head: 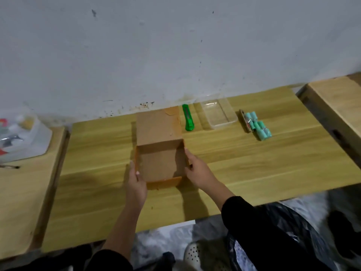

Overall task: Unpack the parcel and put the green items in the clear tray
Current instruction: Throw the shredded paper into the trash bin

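Note:
An open brown cardboard box (160, 163) sits mid-table, lid flap folded back toward the wall, its inside bare. My left hand (135, 182) grips the box's left wall, thumb over the rim. My right hand (197, 169) holds the right wall. A clear plastic tray (218, 114) stands near the wall to the right, nothing green in it. A cluster of small teal-green rolls (258, 126) in clear wrap lies on the table right of the tray. A green utility knife (188, 118) lies between box flap and tray.
The wooden table (254, 163) ends in a front edge near my body. A second wooden surface (340, 102) adjoins at the right. On the left, a side table holds a translucent tray (23, 137) with assorted items.

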`<act>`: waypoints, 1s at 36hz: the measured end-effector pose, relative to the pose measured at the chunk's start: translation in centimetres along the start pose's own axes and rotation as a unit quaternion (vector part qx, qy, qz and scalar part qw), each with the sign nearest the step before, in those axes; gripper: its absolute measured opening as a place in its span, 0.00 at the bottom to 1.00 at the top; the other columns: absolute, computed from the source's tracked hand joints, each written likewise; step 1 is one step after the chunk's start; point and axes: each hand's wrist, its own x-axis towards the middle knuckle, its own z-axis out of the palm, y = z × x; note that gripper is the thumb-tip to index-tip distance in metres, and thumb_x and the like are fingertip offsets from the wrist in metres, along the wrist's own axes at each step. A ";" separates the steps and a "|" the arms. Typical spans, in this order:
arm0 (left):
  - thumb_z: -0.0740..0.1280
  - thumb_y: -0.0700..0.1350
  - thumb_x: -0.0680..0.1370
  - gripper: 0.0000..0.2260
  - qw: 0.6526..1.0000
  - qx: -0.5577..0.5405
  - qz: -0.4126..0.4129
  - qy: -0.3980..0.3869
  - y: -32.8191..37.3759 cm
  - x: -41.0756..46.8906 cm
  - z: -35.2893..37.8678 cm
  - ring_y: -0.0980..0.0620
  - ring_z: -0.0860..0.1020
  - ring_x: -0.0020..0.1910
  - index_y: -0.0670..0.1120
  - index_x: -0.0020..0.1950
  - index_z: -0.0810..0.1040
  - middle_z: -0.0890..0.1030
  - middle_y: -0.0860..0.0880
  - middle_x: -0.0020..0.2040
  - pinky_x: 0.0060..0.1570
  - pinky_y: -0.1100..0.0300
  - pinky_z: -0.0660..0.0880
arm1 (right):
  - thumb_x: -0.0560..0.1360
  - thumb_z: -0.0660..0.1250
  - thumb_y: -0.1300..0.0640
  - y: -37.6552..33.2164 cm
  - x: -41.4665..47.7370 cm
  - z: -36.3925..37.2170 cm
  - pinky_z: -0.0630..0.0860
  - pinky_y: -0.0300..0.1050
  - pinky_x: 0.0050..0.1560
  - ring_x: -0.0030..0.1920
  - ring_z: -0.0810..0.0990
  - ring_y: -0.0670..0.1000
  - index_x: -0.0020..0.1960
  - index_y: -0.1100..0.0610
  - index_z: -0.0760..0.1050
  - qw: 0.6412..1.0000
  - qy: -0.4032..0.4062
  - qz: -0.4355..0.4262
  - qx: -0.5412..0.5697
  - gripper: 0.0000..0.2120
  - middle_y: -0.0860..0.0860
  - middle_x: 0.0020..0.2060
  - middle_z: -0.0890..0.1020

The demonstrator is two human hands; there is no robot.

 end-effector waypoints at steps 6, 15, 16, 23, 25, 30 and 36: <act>0.49 0.43 0.83 0.21 0.996 -0.018 0.047 -0.072 5.8 -2.3 3.2 0.50 0.59 0.74 0.50 0.76 0.53 0.58 0.50 0.77 0.60 0.65 0.63 | 0.76 0.60 0.61 1.9 -3.0 -6.1 0.77 0.50 0.58 0.56 0.77 0.53 0.74 0.50 0.58 0.991 0.109 0.022 0.067 0.28 0.51 0.66 0.73; 0.51 0.46 0.83 0.19 0.954 0.005 0.161 -0.253 13.7 -9.6 15.7 0.46 0.65 0.72 0.53 0.75 0.59 0.62 0.50 0.75 0.66 0.53 0.66 | 0.77 0.60 0.58 9.8 -14.2 -17.1 0.80 0.52 0.53 0.50 0.79 0.50 0.72 0.48 0.63 0.926 0.328 0.144 0.119 0.24 0.50 0.65 0.75; 0.51 0.46 0.83 0.20 0.947 0.002 0.167 -0.275 13.9 -10.4 16.9 0.48 0.63 0.72 0.52 0.75 0.59 0.62 0.51 0.75 0.66 0.55 0.64 | 0.77 0.59 0.58 10.5 -15.5 -17.8 0.80 0.52 0.52 0.49 0.79 0.50 0.72 0.47 0.63 0.916 0.346 0.160 0.121 0.24 0.50 0.64 0.75; 0.53 0.47 0.82 0.20 0.863 0.053 0.213 -0.455 12.7 -20.4 25.7 0.58 0.75 0.57 0.51 0.75 0.60 0.76 0.55 0.59 0.44 0.70 0.67 | 0.77 0.58 0.59 18.1 -28.0 -19.5 0.80 0.39 0.44 0.45 0.79 0.46 0.69 0.46 0.67 0.827 0.465 0.272 0.165 0.22 0.48 0.57 0.79; 0.53 0.49 0.82 0.20 0.835 0.093 0.228 -0.491 11.1 -22.5 27.3 0.68 0.67 0.39 0.53 0.75 0.60 0.69 0.63 0.41 0.36 0.70 0.62 | 0.76 0.59 0.60 20.0 -30.8 -18.5 0.75 0.31 0.32 0.43 0.78 0.43 0.68 0.48 0.69 0.799 0.484 0.301 0.191 0.21 0.47 0.56 0.79; 0.55 0.50 0.82 0.21 0.782 0.164 0.194 -0.570 5.7 -25.2 30.7 0.66 0.66 0.36 0.53 0.75 0.59 0.72 0.64 0.43 0.38 0.67 0.66 | 0.75 0.59 0.62 24.9 -35.1 -14.5 0.80 0.49 0.46 0.48 0.81 0.52 0.66 0.49 0.72 0.772 0.470 0.373 0.211 0.21 0.52 0.54 0.82; 0.52 0.50 0.82 0.21 0.768 0.241 0.085 -0.587 -1.1 -24.5 32.4 0.59 0.74 0.44 0.51 0.76 0.55 0.71 0.49 0.68 0.55 0.53 0.73 | 0.76 0.59 0.63 29.5 -34.4 -8.3 0.76 0.47 0.53 0.56 0.79 0.56 0.68 0.50 0.70 0.797 0.358 0.437 0.216 0.22 0.53 0.56 0.81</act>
